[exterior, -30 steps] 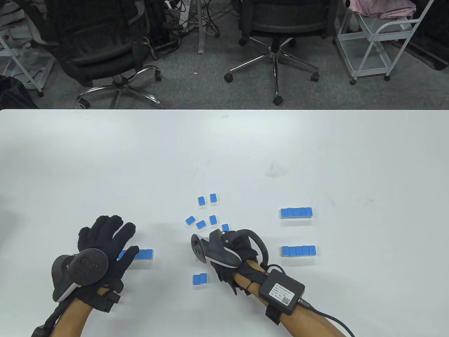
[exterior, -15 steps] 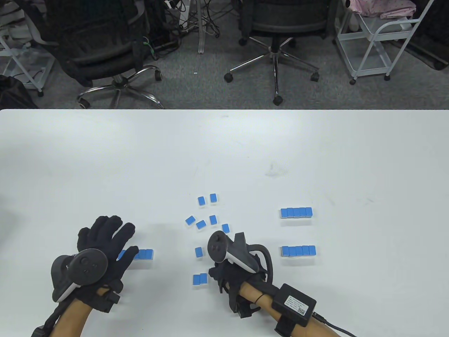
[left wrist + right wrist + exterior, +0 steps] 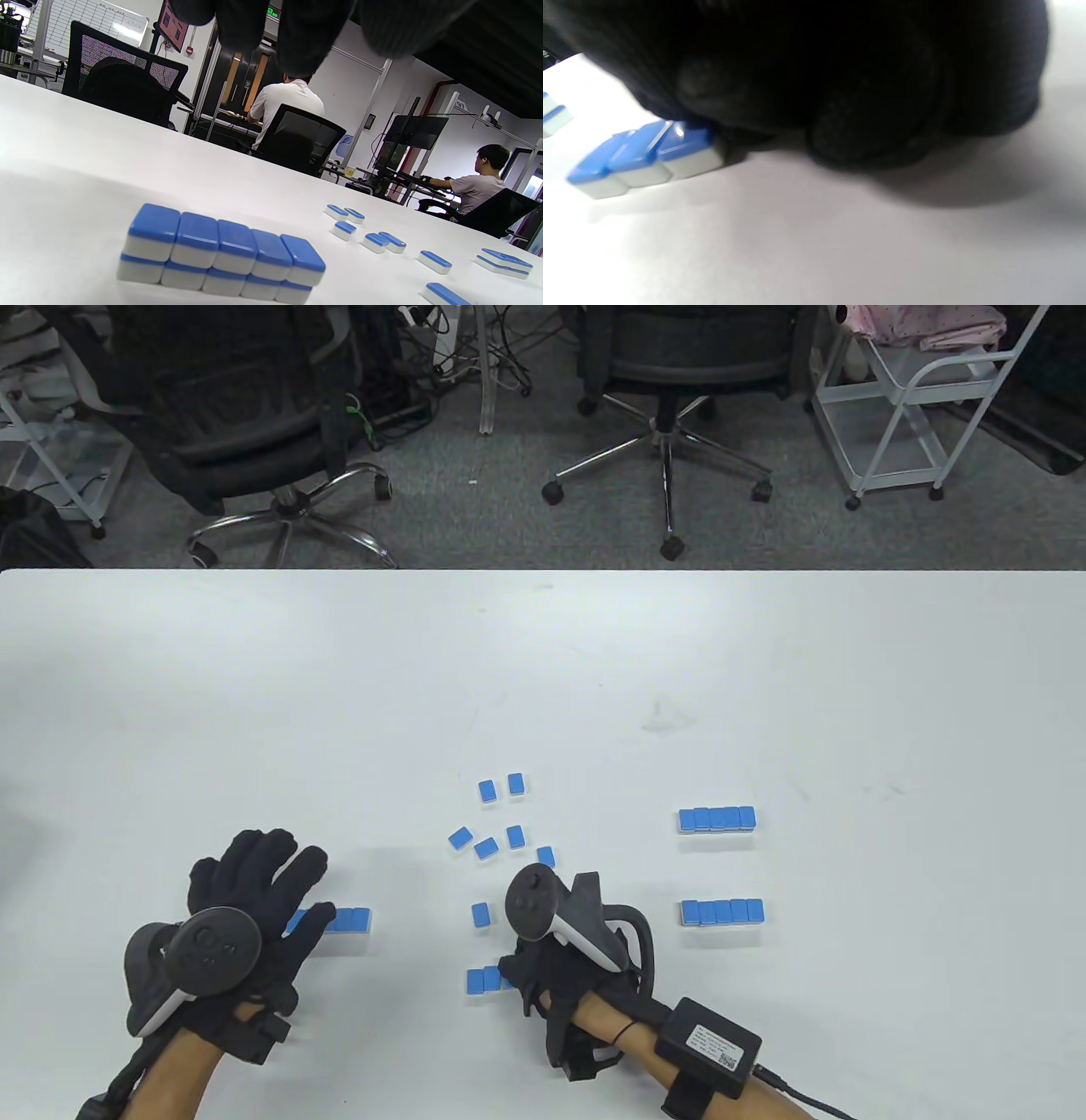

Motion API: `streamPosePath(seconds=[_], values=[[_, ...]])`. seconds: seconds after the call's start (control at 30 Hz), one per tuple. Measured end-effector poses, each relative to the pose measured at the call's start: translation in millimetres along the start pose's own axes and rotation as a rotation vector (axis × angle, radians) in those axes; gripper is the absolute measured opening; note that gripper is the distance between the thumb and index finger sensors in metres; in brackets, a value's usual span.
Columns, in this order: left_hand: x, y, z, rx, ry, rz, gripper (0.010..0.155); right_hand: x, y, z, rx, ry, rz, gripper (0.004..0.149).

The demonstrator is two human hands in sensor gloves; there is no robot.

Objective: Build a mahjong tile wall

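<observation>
Blue-backed mahjong tiles lie on the white table (image 3: pixel 543 678). A two-layer wall of several tiles (image 3: pixel 349 920) stands at the left; in the left wrist view (image 3: pixel 220 254) it sits below my fingers (image 3: pixel 305 34). My left hand (image 3: pixel 293 882) lies open with fingers spread, partly over that wall's left end. My right hand (image 3: pixel 519 976) has its fingers curled down on the right end tile (image 3: pixel 687 148) of a short single-layer row of three (image 3: pixel 485 981). How the fingers grip it is hidden by the glove.
Two more finished walls stand at the right (image 3: pixel 717 819) (image 3: pixel 722 910). Several loose tiles (image 3: pixel 486 847) lie in the middle, one single tile (image 3: pixel 481 914) nearer the short row. Office chairs (image 3: pixel 670 356) stand beyond the table's far edge.
My right hand has moved down toward me from among the loose tiles to the short row, which has grown from two tiles to three. The left hand has not moved.
</observation>
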State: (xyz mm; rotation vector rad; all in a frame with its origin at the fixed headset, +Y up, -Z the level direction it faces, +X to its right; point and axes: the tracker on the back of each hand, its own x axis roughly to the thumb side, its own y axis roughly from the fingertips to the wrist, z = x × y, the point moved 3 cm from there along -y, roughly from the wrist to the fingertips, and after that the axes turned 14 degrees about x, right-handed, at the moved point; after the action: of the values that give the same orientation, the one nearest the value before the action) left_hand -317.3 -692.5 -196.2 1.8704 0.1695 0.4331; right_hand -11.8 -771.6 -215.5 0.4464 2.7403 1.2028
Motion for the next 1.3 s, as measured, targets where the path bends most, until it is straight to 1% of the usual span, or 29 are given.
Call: streamPosePath(seconds=[0.37,0.53,0.6,0.67,0.73,0.8,0.83,0.9,0.93,1.0,1.07,1.13,1.2,1.27,1.3], values=[[-0.1,0.8,0.0,-0.002,-0.001,-0.002,0.064,-2.5,-0.3,-1.1,0.005,-0.029,0.005,0.042],[-0.2,1.3,-0.4,-0.001,0.001,-0.004,0.064,-7.6,2.4,1.3,0.034,-0.055,0.012,0.047],[-0.4,1.5,-1.0,0.003,0.001,-0.005,0.064,-10.3,7.0,8.9,0.011,-0.067,0.02,0.048],[-0.5,1.4,-1.4,0.007,0.002,-0.007,0.064,-11.8,13.7,20.9,-0.063,-0.047,0.03,0.048],[-0.3,1.2,-1.3,0.009,0.0,-0.006,0.064,-8.4,20.8,32.0,-0.17,0.002,0.064,0.049],[-0.4,0.7,-1.4,0.011,-0.001,-0.005,0.064,1.8,24.0,36.0,-0.232,0.081,0.09,0.051],[-0.4,0.4,-1.6,0.012,-0.002,-0.004,0.064,7.7,24.3,36.0,-0.237,0.128,0.089,0.054],[-1.2,-0.3,-2.0,0.014,-0.004,-0.004,0.064,29.1,22.4,33.6,-0.261,0.303,0.076,0.06],[-1.4,-0.4,-2.1,0.014,-0.003,-0.005,0.064,35.5,20.0,32.4,-0.261,0.348,0.07,0.063],[-1.9,-0.6,-2.5,0.015,-0.001,-0.006,0.064,52.1,10.0,27.8,-0.225,0.448,0.029,0.066],[-2.1,-0.3,-3.3,0.017,-0.002,-0.004,0.064,66.1,-4.9,23.5,-0.168,0.48,-0.001,0.067],[-2.5,0.1,-4.2,0.02,-0.001,-0.003,0.063,74.2,-18.3,18.7,-0.114,0.507,-0.032,0.067],[-2.8,0.2,-4.8,0.021,0.0,-0.002,0.064,78.7,-28.0,13.3,-0.085,0.549,-0.062,0.065],[-3.0,0.0,-5.3,0.024,-0.002,0.001,0.064,84.7,-28.6,14.3,-0.176,0.585,-0.059,0.059],[-3.1,-0.3,-5.5,0.026,-0.003,0.003,0.064,86.4,-28.2,13.9,-0.18,0.599,-0.042,0.058]])
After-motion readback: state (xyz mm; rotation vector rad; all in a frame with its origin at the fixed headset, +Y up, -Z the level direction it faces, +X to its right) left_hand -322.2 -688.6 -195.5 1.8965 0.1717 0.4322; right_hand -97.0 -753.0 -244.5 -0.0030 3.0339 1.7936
